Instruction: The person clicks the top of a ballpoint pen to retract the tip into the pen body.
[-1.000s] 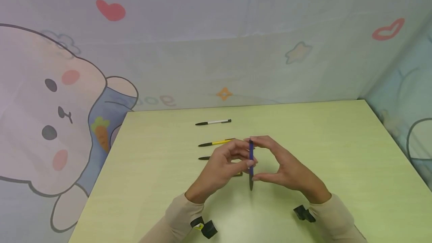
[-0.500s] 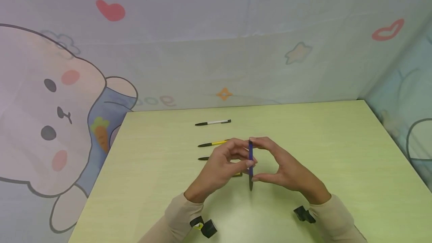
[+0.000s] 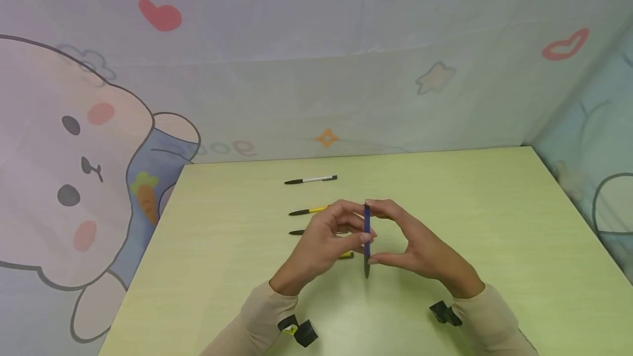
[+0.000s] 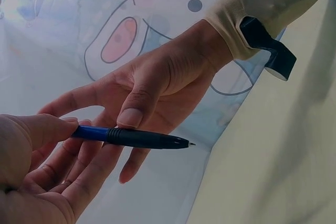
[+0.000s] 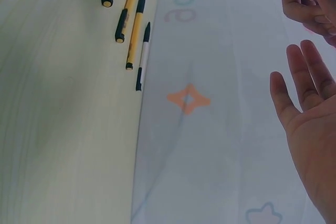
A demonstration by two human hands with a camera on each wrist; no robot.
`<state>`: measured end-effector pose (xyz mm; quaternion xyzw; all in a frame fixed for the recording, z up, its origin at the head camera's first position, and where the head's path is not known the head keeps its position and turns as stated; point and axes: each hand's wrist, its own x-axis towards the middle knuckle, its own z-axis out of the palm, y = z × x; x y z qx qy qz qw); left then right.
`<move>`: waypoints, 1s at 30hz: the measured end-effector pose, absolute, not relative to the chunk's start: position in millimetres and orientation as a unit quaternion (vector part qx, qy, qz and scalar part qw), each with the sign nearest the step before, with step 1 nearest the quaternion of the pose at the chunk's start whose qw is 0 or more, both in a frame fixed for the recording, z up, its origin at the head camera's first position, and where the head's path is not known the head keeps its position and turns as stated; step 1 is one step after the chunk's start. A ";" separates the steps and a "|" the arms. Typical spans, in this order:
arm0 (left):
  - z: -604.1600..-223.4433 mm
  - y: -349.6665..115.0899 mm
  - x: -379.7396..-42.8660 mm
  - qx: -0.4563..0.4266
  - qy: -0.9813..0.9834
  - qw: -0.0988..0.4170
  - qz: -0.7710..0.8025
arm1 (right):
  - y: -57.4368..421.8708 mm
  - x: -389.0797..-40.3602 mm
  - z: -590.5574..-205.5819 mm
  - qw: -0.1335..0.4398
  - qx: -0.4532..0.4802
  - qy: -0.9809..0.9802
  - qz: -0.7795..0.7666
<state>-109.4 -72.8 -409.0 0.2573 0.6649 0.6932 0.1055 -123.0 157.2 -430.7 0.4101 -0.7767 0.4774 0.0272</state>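
A blue pen [image 3: 367,229] with a dark grip stands nearly upright over the table in the head view, its tip toward me. My left hand [image 3: 326,243] pinches its barrel between thumb and fingers. With the index finger at the pen's upper end and the thumb by the dark grip, my right hand [image 3: 425,246] spans it from the other side. In the left wrist view a small metal point shows at the tip of the pen [image 4: 147,139]. The right wrist view shows the right hand [image 5: 310,114] with several fingers extended; the pen is mostly cut off there.
Several pens lie in a column on the pale table [image 3: 212,224]: a white pen [image 3: 311,179] at the back, then a yellow pen [image 3: 309,211] and others partly behind the left hand. A printed cloth [image 3: 296,70] hangs behind the table's far edge.
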 end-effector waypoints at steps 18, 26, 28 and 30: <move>-413.7 -76.8 -109.5 0.226 0.688 0.114 0.680 | 155.4 -122.0 -435.2 0.057 0.425 -0.764 0.483; -414.3 -93.2 -118.9 0.210 0.688 0.100 0.687 | 166.8 -120.6 -434.6 0.061 0.392 -0.767 0.504; -414.2 -98.7 -122.9 0.202 0.690 0.096 0.688 | 170.5 -120.9 -435.4 0.071 0.390 -0.767 0.504; -414.1 -103.6 -127.2 0.194 0.693 0.091 0.688 | 173.6 -120.0 -436.5 0.070 0.384 -0.768 0.507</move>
